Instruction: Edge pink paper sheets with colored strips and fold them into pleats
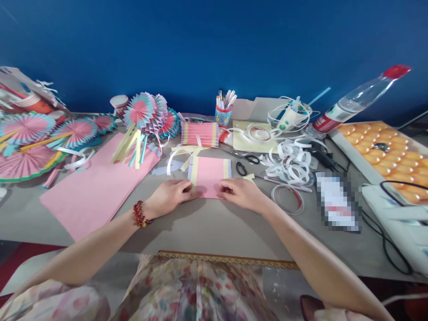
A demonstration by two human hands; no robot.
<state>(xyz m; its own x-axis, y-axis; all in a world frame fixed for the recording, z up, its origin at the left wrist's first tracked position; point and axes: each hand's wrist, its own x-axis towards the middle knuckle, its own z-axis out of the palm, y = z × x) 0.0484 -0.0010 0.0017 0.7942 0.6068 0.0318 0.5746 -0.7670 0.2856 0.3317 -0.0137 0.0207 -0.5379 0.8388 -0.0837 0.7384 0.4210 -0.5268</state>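
Observation:
A pink paper sheet (pixel 210 171) with yellow and lilac strips along its left and right sides lies on the table in front of me. My left hand (pixel 172 196) is closed on its near left corner, fingers curled with the thumb on top. At the near right corner, my right hand (pixel 242 192) pinches the sheet in the same way. Just behind it stands a pleated pink paper piece (pixel 199 135) with yellow and lilac edges. Black-handled scissors (pixel 245 165) lie to the right of the sheet, beyond my right hand.
Pink paper (pixel 96 187) and pleated paper fans (pixel 140 111) cover the left side. A pen cup (pixel 224 113) stands at the back. White paper strips (pixel 290 162), a tape roll (pixel 287 199), a plastic bottle (pixel 351 104) and an orange-patterned box (pixel 381 147) are on the right.

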